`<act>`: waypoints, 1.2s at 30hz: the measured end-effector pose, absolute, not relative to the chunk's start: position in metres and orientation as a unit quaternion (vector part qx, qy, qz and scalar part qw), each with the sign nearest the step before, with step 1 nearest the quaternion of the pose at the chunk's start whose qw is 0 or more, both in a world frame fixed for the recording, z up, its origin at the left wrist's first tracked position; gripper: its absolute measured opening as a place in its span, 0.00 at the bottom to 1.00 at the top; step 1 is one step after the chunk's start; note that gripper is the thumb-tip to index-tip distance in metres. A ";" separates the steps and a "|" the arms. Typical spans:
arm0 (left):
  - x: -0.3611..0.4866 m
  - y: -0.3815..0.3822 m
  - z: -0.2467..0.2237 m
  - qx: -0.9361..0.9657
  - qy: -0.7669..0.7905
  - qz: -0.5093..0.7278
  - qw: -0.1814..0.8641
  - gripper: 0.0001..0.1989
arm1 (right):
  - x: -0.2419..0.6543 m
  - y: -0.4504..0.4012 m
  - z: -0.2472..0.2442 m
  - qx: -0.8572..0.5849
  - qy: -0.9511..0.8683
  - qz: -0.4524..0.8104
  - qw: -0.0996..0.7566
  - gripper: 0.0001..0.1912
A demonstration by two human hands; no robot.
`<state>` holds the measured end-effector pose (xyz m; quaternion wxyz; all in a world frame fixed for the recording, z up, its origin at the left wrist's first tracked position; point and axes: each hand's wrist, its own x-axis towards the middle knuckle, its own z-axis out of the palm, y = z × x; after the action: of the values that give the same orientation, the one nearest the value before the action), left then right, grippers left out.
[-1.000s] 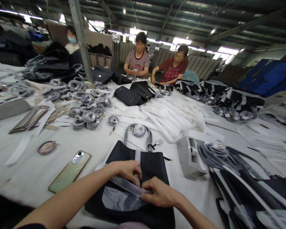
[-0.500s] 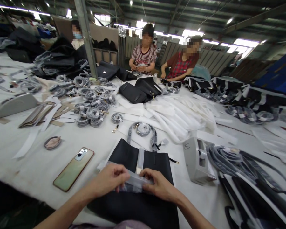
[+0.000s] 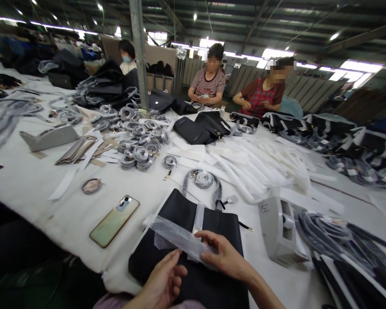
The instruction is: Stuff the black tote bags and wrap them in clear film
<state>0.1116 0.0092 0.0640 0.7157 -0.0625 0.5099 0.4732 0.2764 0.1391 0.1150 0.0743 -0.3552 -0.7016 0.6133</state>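
A black handbag (image 3: 176, 214) lies flat on the table in front of me. Its plastic-wrapped handle (image 3: 219, 189) loops out at the top, around a wrapped coiled strap (image 3: 203, 179). Across the bag runs a translucent plastic strip (image 3: 176, 234), whose right end my right hand (image 3: 227, 255) pinches between thumb and fingers. My left hand (image 3: 167, 279) is just below the strip over the bag's lower left, fingers loosely apart and holding nothing. A whitish band (image 3: 198, 216) runs down the bag's upper middle, its lower part partly hidden by the strip.
A phone (image 3: 115, 221) and a small round dish (image 3: 91, 186) lie left of the bag. One tape dispenser (image 3: 276, 227) stands at right, another (image 3: 49, 137) at far left. Coiled straps (image 3: 141, 146) and white foam sheets (image 3: 254, 163) lie beyond. Several people sit across the table.
My left hand has come off the plastic strip and dropped lower, its fingers spreading. My right hand still grips the strip. The view has swung left, so things appear shifted right.
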 end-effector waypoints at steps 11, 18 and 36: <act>0.090 0.017 0.073 -0.026 0.572 0.577 0.582 0.14 | 0.268 0.140 0.111 -0.413 -0.750 0.516 0.037 0.24; 0.045 -0.006 0.074 0.428 0.779 0.382 0.251 0.13 | 0.262 0.141 0.102 -0.417 -0.777 0.471 0.030 0.16; 0.048 0.008 0.060 0.529 0.810 0.252 -0.032 0.07 | 0.270 0.130 0.095 -0.444 -0.782 0.427 0.097 0.21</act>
<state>0.0477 0.0083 0.0598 -0.0322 0.5288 0.8099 0.2517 0.2695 0.1304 0.0946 0.0967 -0.4441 -0.7815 0.4274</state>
